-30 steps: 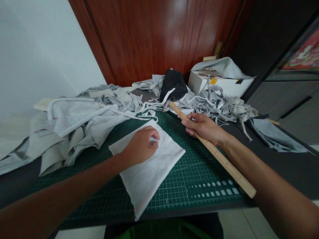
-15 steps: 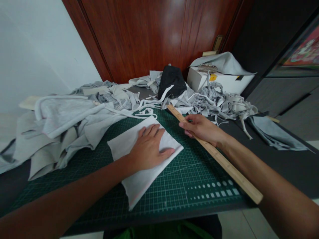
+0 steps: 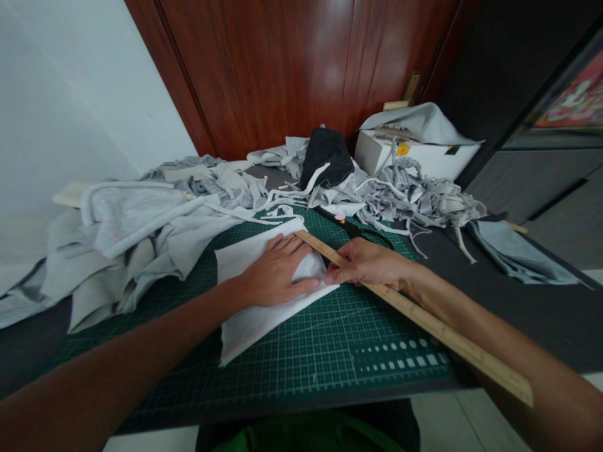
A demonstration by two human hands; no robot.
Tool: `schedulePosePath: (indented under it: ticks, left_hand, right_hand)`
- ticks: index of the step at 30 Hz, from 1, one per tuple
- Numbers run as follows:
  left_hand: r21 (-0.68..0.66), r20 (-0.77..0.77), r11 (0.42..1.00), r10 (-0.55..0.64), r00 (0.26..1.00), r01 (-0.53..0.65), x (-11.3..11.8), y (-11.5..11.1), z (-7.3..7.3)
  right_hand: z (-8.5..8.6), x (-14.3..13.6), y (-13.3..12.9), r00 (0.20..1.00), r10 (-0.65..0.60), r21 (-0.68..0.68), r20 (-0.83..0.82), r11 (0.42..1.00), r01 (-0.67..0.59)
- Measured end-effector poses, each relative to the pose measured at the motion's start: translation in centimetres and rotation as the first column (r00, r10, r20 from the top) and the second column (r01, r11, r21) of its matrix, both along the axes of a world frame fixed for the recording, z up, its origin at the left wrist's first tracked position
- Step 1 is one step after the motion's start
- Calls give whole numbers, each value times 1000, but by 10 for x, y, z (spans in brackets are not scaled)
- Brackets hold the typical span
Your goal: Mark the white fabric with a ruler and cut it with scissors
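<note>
A pale grey piece of fabric (image 3: 245, 326) lies on the green cutting mat (image 3: 330, 351). My left hand (image 3: 277, 270) rests flat on it, fingers stretched out. My right hand (image 3: 362, 263) is closed around a wooden ruler (image 3: 438, 323), whose far end lies over the fabric near my left fingertips. The right thumb and fingertips are at the fabric's right corner; whether they also pinch it I cannot tell. The ruler's near end reaches past the table edge, over my right forearm. Black scissors (image 3: 351, 227) lie just beyond my right hand.
Grey fabric pieces (image 3: 141, 220) are heaped at the left. At the back are a black cloth (image 3: 327, 157), a tangle of fabric strips (image 3: 414, 188) and a white box (image 3: 424, 154). Folded grey cloth (image 3: 522, 254) lies at the right, and white cord (image 3: 287, 194) crosses the mat's far edge.
My right hand has brought the ruler left and nearer, its tip now over the fabric. The fabric has turned slightly under my left hand. The scissors have come into view.
</note>
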State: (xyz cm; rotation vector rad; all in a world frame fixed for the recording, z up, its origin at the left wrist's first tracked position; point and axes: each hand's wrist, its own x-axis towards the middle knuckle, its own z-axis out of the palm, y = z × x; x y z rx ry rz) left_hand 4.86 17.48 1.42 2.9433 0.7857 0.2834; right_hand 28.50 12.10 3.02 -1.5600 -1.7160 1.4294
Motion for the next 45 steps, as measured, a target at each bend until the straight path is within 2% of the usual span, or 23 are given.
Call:
schedulePosePath:
  ticks: [3,5,7,9,13,18,23,30,37,42,45]
  left_hand:
    - [-3,-2,1000,14,1000,-14,0,0,0]
    - [-13,-15,1000,26,1000,-26,0,-1,0]
    - [-23,-21,999,30,999,-30,1,-3,2]
    - [-31,-7,999,34,999,-34,2,-4,2]
    - [-43,25,998,46,999,-45,3,-5,2]
    - [-51,36,997,51,998,-49,2,-5,2]
    - [-74,31,996,60,998,-57,1,-6,3]
    - [-68,37,996,67,997,-64,-1,-6,3]
    - [-47,57,998,38,998,-35,-1,-4,0]
    - [-39,55,999,41,998,-39,-1,-4,0]
    - [-33,46,999,40,998,-39,-1,-4,-1]
  right_hand:
    - [7,-3,-5,989,3,89,148,996,-16]
    - [12,-4,-10,953,-46,163,299,987,-3]
    - [15,-5,-14,923,-77,191,378,982,4]
    - [14,-7,-17,940,-59,161,335,987,5]
    - [6,-10,-17,993,-30,93,116,995,20]
    - [1,-13,-16,996,-50,31,-75,998,53]
    - [1,-14,-17,978,-152,-10,-143,988,152]
    - [1,-20,-23,931,-223,-121,-290,973,196]
    - [0,-18,-34,911,-281,-266,-303,943,202]
    - [1,-19,-41,867,-362,-253,-342,924,286]
    - [0,-21,-43,848,-365,-214,-385,929,303]
